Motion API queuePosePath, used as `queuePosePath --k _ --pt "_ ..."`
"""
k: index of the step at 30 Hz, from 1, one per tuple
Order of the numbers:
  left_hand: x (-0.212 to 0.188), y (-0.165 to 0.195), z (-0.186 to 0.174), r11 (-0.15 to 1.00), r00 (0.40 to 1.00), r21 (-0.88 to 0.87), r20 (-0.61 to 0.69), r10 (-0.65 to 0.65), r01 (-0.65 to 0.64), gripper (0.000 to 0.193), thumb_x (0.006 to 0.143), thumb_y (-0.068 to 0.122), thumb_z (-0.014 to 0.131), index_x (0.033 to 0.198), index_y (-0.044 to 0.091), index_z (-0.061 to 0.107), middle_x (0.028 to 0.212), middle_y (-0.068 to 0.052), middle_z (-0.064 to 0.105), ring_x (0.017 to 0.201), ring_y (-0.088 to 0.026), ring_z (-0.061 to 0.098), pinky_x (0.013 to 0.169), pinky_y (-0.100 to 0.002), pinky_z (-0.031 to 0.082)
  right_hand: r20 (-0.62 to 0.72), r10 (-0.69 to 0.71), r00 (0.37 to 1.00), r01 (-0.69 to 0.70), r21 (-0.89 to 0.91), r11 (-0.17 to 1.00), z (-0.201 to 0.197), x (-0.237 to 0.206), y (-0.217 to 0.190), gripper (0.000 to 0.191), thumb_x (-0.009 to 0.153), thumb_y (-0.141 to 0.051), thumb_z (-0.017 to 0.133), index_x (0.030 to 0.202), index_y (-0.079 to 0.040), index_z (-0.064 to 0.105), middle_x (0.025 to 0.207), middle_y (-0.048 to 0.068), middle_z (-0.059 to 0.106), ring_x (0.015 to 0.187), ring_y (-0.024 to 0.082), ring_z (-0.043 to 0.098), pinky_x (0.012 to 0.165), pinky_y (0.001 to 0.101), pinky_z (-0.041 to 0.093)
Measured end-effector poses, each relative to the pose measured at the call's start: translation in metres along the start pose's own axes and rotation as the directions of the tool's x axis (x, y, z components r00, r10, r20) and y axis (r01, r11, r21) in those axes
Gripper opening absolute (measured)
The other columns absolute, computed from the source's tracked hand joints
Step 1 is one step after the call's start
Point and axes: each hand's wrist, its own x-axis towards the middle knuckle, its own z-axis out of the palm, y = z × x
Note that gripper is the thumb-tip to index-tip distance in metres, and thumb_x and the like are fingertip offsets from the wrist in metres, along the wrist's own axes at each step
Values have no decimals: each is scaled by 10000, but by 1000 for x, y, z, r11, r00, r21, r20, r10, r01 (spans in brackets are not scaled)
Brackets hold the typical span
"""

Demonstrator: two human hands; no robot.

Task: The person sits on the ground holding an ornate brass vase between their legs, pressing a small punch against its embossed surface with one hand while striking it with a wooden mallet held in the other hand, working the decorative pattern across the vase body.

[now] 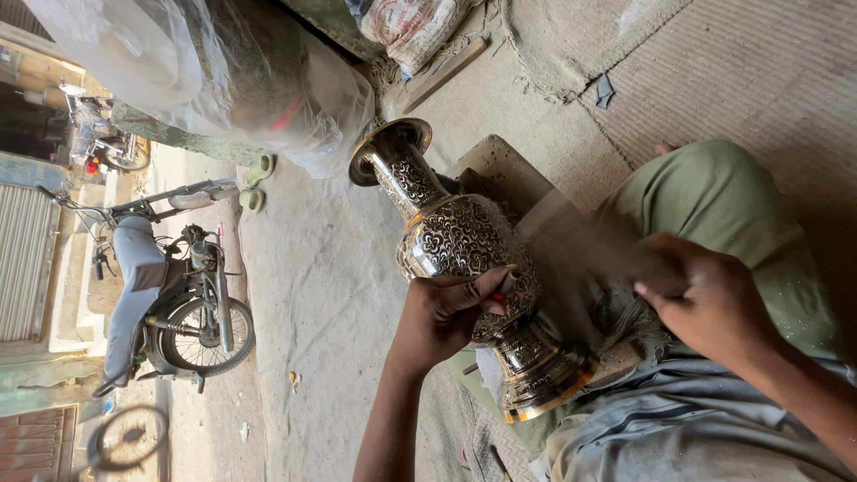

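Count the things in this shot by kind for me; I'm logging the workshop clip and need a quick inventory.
Engraved metal vase: 1
Small engraving tool, pinched in the left hand: 1
Blurred tool at the right hand: 1
Motorcycle: 1
Clear plastic-wrapped bundle: 1
Printed sack: 1
Total: 6

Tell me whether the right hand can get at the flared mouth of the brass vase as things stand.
Probably yes. The right hand is off the vase, gripping a blurred tool; the flared mouth is uncovered, though it lies at the far end, past the left hand.
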Motion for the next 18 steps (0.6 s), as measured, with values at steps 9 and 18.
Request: queuePosePath --k 9,18 --pt "2 -1 2 997 999 68 -4 -36 36 556 828 -207 652 1302 77 705 1030 -91 787 915 -149 779 852 -285 645 -114 -159 981 165 43 985 1 -6 0 390 752 -36 714 1140 -59 676 983 97 746 828 218 735 679 338 560" --pt "3 -4 3 998 999 55 17 -42 41 526 848 -184 710 1306 74 697 1003 -103 794 887 -139 768 829 -284 626 153 226 962 -218 -68 974 2 -7 6 232 907 -148 813 1107 -91 710 916 56 722 789 190 712 688 348 587"
